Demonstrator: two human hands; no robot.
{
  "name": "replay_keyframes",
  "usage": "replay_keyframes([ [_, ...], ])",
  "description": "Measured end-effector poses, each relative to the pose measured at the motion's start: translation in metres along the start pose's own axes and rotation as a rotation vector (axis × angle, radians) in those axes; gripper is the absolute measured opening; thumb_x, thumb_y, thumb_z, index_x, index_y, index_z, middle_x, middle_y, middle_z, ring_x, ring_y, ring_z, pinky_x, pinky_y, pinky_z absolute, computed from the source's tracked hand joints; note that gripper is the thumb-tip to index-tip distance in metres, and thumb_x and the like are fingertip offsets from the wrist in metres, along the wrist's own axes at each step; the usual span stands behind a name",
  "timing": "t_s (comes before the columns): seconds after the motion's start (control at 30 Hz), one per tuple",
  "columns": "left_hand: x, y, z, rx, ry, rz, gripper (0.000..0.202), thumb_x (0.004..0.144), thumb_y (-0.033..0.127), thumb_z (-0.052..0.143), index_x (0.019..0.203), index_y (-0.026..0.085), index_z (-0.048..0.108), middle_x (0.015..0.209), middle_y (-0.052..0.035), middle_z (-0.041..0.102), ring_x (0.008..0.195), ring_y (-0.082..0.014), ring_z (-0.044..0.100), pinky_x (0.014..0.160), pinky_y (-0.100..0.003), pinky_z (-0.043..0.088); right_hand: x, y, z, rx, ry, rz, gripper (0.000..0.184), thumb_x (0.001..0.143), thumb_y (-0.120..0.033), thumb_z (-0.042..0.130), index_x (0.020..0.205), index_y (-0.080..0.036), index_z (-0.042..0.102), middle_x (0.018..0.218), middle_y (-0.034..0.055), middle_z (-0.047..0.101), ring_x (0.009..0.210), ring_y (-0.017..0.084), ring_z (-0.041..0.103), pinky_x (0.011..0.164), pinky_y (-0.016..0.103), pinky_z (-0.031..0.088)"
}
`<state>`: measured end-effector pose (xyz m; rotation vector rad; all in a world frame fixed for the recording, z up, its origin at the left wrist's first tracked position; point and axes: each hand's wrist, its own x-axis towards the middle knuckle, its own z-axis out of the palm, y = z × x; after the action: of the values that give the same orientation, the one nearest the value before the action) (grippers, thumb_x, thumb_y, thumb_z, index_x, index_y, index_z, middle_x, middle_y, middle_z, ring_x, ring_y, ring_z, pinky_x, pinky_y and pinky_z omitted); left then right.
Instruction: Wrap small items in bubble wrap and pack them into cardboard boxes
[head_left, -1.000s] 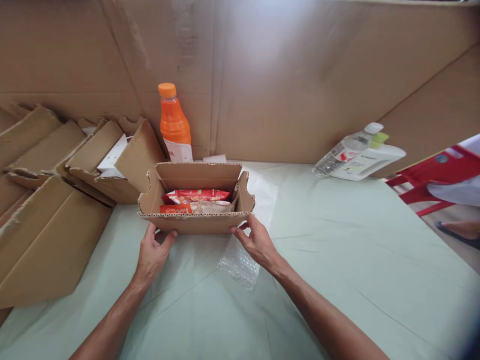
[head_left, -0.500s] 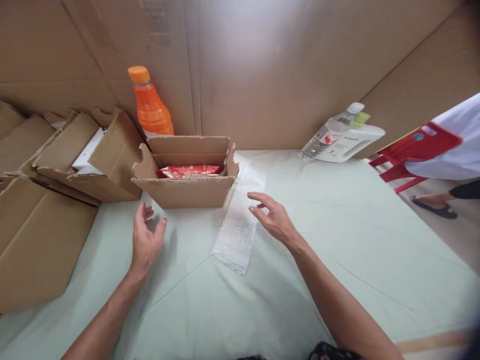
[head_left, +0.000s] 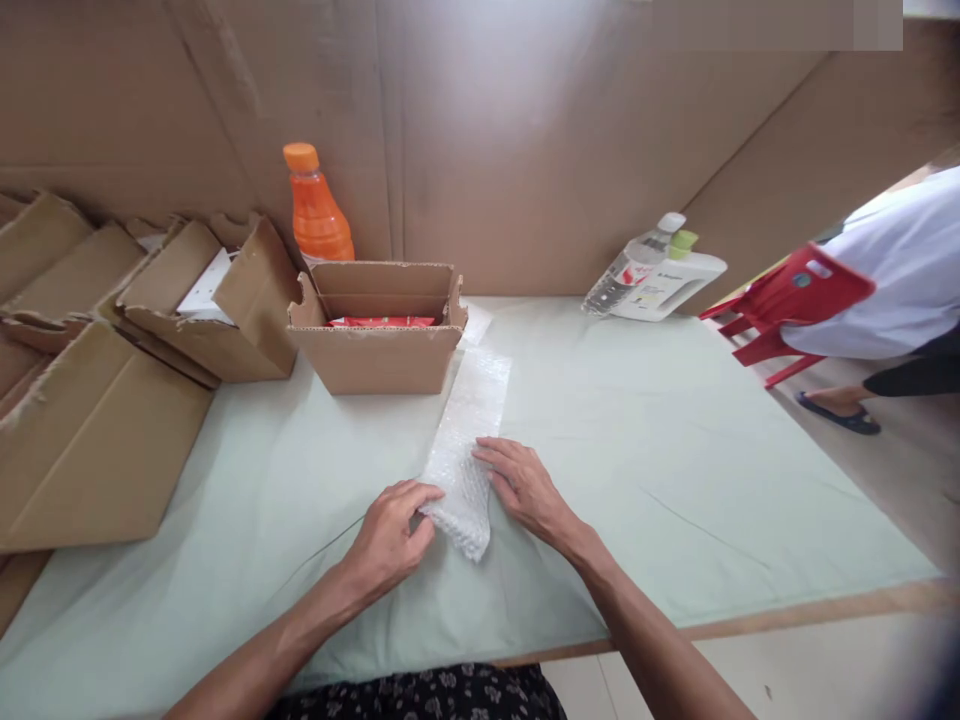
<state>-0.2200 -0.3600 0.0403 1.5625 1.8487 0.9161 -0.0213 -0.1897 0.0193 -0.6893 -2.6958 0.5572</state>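
Observation:
A strip of clear bubble wrap (head_left: pixel 469 415) lies on the pale green cloth of the table. At its lower left edge is my left hand (head_left: pixel 394 532), index finger touching the wrap and thumb held apart. My right hand (head_left: pixel 529 490) lies along the right edge, its stretched fingertips on the wrap. Both hands look open, with nothing gripped. Just beyond stands an open cardboard box (head_left: pixel 379 360) with a red packet (head_left: pixel 384 322) inside; most of the packet is hidden by the front wall.
Several cardboard boxes (head_left: pixel 97 440) crowd the left side. An orange bottle (head_left: pixel 321 220) stands behind the middle box. A clear bottle (head_left: pixel 634 265) and a white jug (head_left: pixel 671 288) lean at the back right. Past the table's right edge are a red chair (head_left: pixel 814 290) and a person (head_left: pixel 892 270).
Both hands have come down onto the bubble wrap: the left moved right from beside the box, the right moved nearer to me. The view has shifted slightly.

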Motion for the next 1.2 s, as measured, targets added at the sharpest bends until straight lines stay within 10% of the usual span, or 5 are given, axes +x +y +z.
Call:
replay_keyframes([
  [0.27,-0.046,0.023,-0.026,-0.329,0.014,-0.378,0.04,0.086,0.039,0.057,0.112,0.012,0.072,0.08,-0.0051,0.072,0.068,-0.0163,0.062,0.055,-0.025,0.046,-0.062,-0.07,-0.008,0.273,-0.042,-0.108,0.066,0.089,-0.022,0.065,0.153,-0.025,0.045,0.133,0.0094,0.069,0.121,0.025,0.064,0.1,0.042,0.053],
  [0.43,-0.033,0.011,-0.014,-0.373,0.158,-0.229,0.067,0.091,0.038,0.059,0.151,0.013,0.04,0.103,-0.0085,0.075,0.095,-0.0207,0.069,0.081,-0.034,0.056,-0.032,-0.06,0.042,0.059,0.287,0.233,0.038,0.098,-0.03,0.057,0.134,-0.019,0.061,0.116,0.0131,0.075,0.102,0.028,0.069,0.089,0.045,0.055],
  [0.6,-0.042,-0.009,0.0,0.04,0.179,0.133,0.036,0.093,0.019,0.055,0.128,0.02,0.062,0.115,-0.0102,0.072,0.107,-0.0245,0.065,0.092,-0.042,0.056,-0.036,-0.042,0.036,-0.117,0.475,0.266,0.067,0.097,-0.042,0.06,0.154,-0.016,0.04,0.143,0.0216,0.06,0.129,0.037,0.057,0.1,0.055,0.049],
  [0.93,-0.017,-0.019,0.01,0.501,0.216,0.423,0.059,0.084,0.001,0.053,0.141,0.015,0.054,0.143,-0.0185,0.056,0.136,-0.0337,0.046,0.107,-0.051,0.047,-0.044,-0.067,0.039,-0.041,0.194,-0.029,0.038,0.094,-0.016,0.057,0.131,-0.02,0.063,0.132,0.0141,0.069,0.123,0.029,0.062,0.097,0.048,0.052],
  [1.2,-0.017,-0.021,0.007,0.176,0.027,0.205,0.031,0.09,0.011,0.052,0.114,0.019,0.071,0.096,-0.007,0.075,0.09,-0.0226,0.066,0.085,-0.04,0.053,-0.052,-0.069,0.025,0.214,0.078,0.102,0.031,0.1,-0.021,0.052,0.126,-0.025,0.067,0.109,0.0076,0.077,0.099,0.023,0.071,0.087,0.041,0.057],
])
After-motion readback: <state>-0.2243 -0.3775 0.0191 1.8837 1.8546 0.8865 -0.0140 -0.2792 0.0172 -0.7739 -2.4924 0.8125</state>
